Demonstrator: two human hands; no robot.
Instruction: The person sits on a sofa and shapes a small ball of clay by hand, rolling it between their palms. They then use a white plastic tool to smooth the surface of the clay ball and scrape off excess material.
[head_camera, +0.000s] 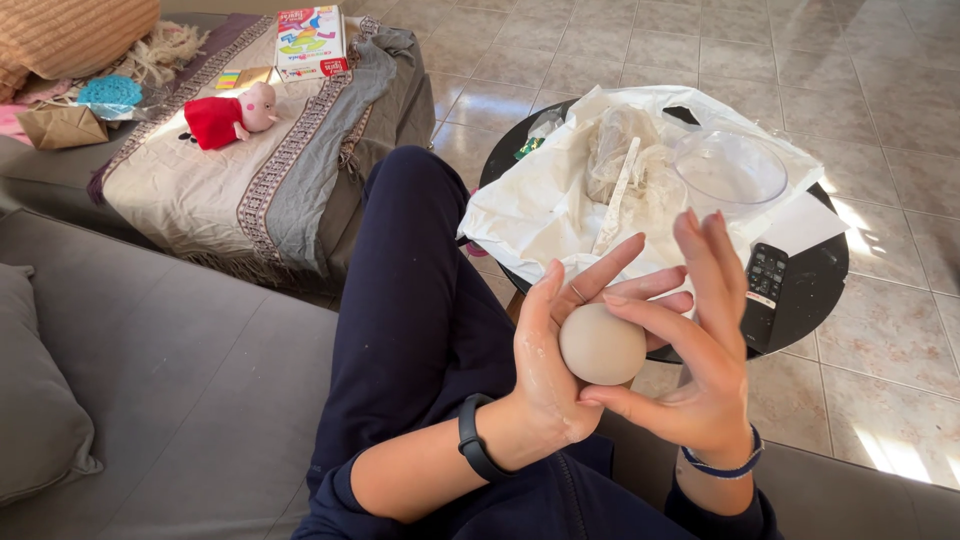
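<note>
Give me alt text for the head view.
Two bare hands, left hand and right hand, cup a smooth pale clay ball above a lap in dark trousers. Behind them, a round black table holds white paper, a clear bowl and a remote.

Far right, a round black table (815, 285) carries crumpled white paper (530, 205), a clear plastic bowl (730, 172) and a black remote (765, 295) at its near edge. Far left, a red-dressed pig toy (228, 115) and a colourful box (310, 42) lie on a fringed blanket (215, 190). Grey cushion (35, 390) near left.
</note>
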